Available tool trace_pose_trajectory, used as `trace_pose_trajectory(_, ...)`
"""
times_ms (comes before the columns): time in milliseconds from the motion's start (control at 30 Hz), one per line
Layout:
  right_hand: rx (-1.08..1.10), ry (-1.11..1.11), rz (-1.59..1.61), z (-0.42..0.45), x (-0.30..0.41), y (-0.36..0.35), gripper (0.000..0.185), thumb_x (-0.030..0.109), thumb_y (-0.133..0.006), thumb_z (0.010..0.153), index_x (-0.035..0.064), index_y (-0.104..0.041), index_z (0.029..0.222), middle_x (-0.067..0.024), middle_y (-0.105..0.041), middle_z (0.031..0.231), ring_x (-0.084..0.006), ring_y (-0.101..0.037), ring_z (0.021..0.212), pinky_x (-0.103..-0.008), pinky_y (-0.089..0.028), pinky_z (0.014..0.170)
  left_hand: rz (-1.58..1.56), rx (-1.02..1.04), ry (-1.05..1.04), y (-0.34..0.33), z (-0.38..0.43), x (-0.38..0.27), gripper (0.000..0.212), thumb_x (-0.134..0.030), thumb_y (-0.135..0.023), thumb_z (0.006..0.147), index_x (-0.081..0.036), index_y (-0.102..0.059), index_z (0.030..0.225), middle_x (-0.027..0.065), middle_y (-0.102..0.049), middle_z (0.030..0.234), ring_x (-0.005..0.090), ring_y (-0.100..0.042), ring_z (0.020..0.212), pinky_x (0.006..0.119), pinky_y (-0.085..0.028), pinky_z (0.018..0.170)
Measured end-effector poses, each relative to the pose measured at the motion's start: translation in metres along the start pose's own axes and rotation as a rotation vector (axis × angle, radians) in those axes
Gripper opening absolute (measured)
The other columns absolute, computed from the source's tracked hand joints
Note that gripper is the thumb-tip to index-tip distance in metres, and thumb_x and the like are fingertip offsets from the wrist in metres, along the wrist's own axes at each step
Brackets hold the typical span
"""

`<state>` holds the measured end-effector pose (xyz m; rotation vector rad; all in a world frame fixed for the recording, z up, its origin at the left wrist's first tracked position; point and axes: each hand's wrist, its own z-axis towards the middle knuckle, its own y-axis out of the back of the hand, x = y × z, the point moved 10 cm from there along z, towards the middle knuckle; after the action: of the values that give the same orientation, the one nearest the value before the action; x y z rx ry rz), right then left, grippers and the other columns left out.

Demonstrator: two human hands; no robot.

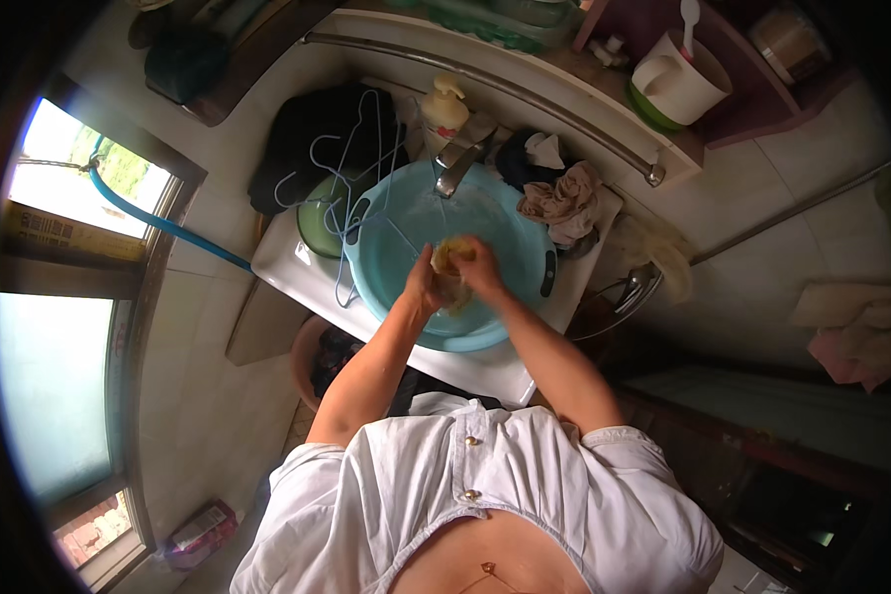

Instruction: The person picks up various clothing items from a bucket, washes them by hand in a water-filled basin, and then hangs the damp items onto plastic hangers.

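Over a light-blue plastic basin (371, 297), both my hands work on a wet yellowish bundle (451, 254), perhaps a cloth. My left hand (425, 281) supports it from the left, thumb up. My right hand (478, 264) grips its right side with curled fingers. Part of the yellow stuff hangs below the hands, near the water. Behind them, a metal faucet (453, 174) runs a thin stream into the basin, where water stands. The basin sits on a white washbasin (468, 364).
Wire hangers (349, 193) lean over the basin's left rim, by a green bowl (318, 223) and dark cloth (289, 156). A pump bottle (445, 111) stands behind the faucet. Crumpled brown fabric (560, 197) lies at the right rim. A metal towel bar (490, 74) crosses the wall.
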<state>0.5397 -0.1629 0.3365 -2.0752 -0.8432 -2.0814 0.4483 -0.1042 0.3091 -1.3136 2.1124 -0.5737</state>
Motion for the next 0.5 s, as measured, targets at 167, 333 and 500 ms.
trace_pose_trajectory(167,0.056,0.409,-0.143,-0.073,0.147,-0.039,0.024,0.015,-0.064,0.070,0.0063,-0.056,0.091,-0.0131,-0.054,0.095,-0.0291,-0.055,0.089,-0.0342,-0.046,0.075,0.424,0.451,-0.587,0.025,0.011,-0.034,0.035,-0.034,-0.041,0.087,-0.009,-0.046,0.112,0.0089,-0.050,0.109,0.0237,-0.047,0.105,0.037,-0.038,0.087)
trace_pose_trajectory(333,-0.063,0.243,-0.518,-0.016,0.097,0.004,0.026,0.020,-0.063,0.069,0.0108,-0.053,0.091,-0.0115,-0.052,0.090,-0.0314,-0.054,0.083,-0.0400,-0.046,0.069,0.114,0.382,-0.227,-0.016,0.017,0.000,0.025,-0.013,-0.044,0.084,-0.005,-0.051,0.107,0.0091,-0.057,0.103,0.0224,-0.053,0.097,0.034,-0.044,0.082)
trace_pose_trajectory(500,-0.056,0.353,-0.904,0.002,0.072,0.035,0.033,0.023,-0.060,0.073,0.0132,-0.053,0.104,-0.0150,-0.048,0.101,-0.0332,-0.053,0.088,-0.0438,-0.044,0.075,0.236,-0.001,-0.359,0.021,0.008,-0.034,0.027,-0.009,-0.049,0.082,-0.001,-0.051,0.108,0.0114,-0.058,0.101,0.0232,-0.058,0.090,0.034,-0.049,0.076)
